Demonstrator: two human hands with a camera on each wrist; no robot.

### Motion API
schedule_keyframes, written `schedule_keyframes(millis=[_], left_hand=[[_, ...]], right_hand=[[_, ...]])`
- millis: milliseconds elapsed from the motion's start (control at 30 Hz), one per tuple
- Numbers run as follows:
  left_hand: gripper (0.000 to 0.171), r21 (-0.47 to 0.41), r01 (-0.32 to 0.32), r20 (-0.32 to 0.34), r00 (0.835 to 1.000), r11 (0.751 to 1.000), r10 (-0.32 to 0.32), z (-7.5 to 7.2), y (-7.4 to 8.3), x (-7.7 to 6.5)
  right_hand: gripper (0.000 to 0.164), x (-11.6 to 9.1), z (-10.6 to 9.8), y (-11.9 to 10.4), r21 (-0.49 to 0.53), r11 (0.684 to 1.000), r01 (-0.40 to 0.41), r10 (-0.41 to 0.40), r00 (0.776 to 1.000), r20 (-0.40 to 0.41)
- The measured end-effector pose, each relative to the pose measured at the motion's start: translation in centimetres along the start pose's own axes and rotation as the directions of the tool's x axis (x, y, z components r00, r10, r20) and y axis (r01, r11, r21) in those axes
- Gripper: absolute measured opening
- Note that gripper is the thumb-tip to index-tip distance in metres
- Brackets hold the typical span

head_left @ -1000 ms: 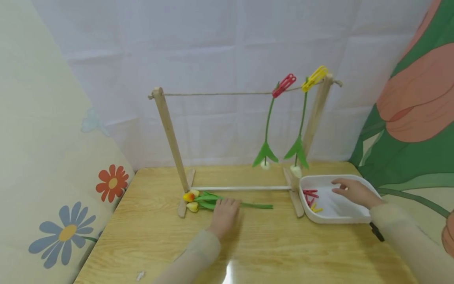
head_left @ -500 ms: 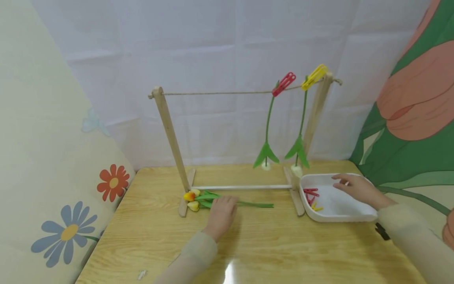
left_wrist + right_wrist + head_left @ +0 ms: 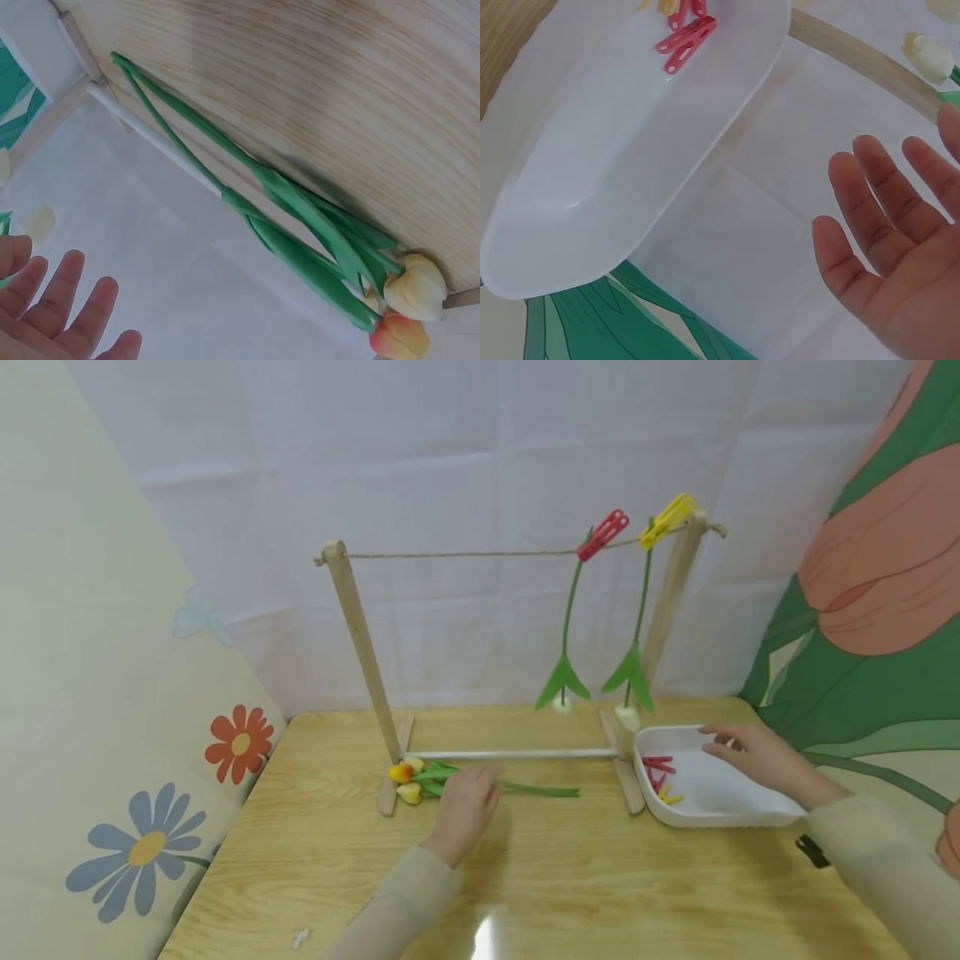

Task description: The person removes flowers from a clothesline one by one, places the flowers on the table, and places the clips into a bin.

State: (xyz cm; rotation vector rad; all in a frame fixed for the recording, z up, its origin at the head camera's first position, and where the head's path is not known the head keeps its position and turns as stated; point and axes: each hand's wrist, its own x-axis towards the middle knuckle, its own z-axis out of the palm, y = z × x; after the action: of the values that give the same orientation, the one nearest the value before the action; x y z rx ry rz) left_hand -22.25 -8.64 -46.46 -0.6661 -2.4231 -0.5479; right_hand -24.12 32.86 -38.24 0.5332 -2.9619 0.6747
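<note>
My left hand (image 3: 467, 807) hovers over the stems of several artificial tulips (image 3: 410, 792) lying on the table. In the left wrist view its fingers (image 3: 90, 315) are spread and hold nothing, apart from the tulips (image 3: 300, 225). Over the white tray (image 3: 720, 818) is my right hand (image 3: 757, 760), fingers loosely bent and nothing in them. Red clothespins (image 3: 658, 766) and yellow ones (image 3: 670, 797) lie at the tray's left end. Two white tulips hang head down from the rope, one by a red clothespin (image 3: 603, 535), the other by a yellow clothespin (image 3: 667, 522).
A wooden stand with a left post (image 3: 362, 652) and a right post (image 3: 675, 593) carries the rope (image 3: 457, 555). A white bar (image 3: 510, 755) joins its feet low behind the tulips. A small black object (image 3: 812, 851) lies near the right sleeve.
My left hand has shifted slightly left and lifted a little off the stems. The right hand has drawn slightly to the right over the tray. The tulips and clothespins stay put.
</note>
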Motion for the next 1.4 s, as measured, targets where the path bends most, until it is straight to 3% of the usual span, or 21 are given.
schedule_keyframes(millis=[333, 567, 767, 933, 1067, 1400], left_hand=[[0.020, 0.011, 0.009, 0.019, 1.000, 1.000, -0.009, -1.1, 0.0, 0.8], [0.022, -0.044, 0.030, 0.053, 0.998, 0.999, -0.027, -2.0, 0.0, 1.5], [0.021, -0.029, 0.000, 0.009, 1.000, 1.000, 0.000, -2.6, -0.2, 2.0], [0.020, -0.024, -0.036, -0.031, 0.999, 0.999, 0.036, -3.1, -0.2, 2.6], [0.021, -0.043, -0.022, -0.028, 0.999, 0.999, 0.021, -3.8, 0.0, 3.3], [0.020, -0.040, -0.047, -0.043, 0.998, 0.998, 0.046, -5.0, 0.2, 5.0]], right_hand=[[0.031, -0.3, -0.9, -1.9, -0.035, 0.999, 0.017, -0.019, 0.998, -0.063], [0.022, -0.2, -2.0, -3.4, -0.079, 0.994, 0.069, -0.082, 0.981, -0.177], [0.027, 0.1, -3.0, -4.8, -0.069, 0.994, 0.082, -0.094, 0.974, -0.205], [0.025, 0.4, -3.5, -5.9, -0.103, 0.988, 0.115, -0.139, 0.951, -0.277], [0.025, 0.6, -4.1, -6.7, -0.118, 0.986, 0.120, -0.154, 0.926, -0.344], [0.026, 1.3, -5.5, -8.5, -0.120, 0.982, 0.146, -0.182, 0.900, -0.397]])
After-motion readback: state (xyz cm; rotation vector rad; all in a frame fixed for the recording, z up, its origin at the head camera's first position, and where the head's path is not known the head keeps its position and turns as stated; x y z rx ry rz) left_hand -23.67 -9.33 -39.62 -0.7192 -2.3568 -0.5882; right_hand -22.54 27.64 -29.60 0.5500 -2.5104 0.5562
